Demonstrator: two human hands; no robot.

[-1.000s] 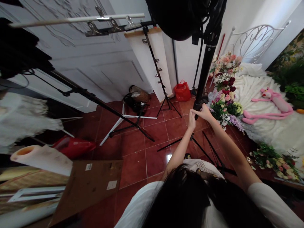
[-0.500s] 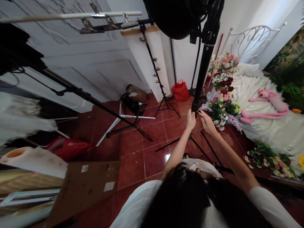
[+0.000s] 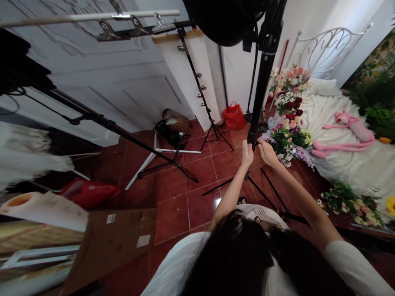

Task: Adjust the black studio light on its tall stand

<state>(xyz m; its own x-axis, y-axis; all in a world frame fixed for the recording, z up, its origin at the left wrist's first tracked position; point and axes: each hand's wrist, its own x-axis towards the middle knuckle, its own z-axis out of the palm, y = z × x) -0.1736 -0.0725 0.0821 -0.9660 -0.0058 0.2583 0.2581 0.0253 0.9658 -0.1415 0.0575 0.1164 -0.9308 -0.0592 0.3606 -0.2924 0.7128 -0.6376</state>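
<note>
1. Red floor tiles lie beneath the black pole, which stands before me.
2. My left hand is curled around it just under the collar; I'd want that grip firm.
3. My right hand is half-closed, fingertips by the collar; whether they pinch anything, I can't tell.
4. Overhead, the black fixture looks top-heavy: I'd make only small moves.
5. Flowers sit just beyond my right hand.

Head-worn and wide, facing forward and steeply down.
Looks over dark hair very near at the bottom edge, down onto the red tiled floor, and on to a red bag farther off.
</note>
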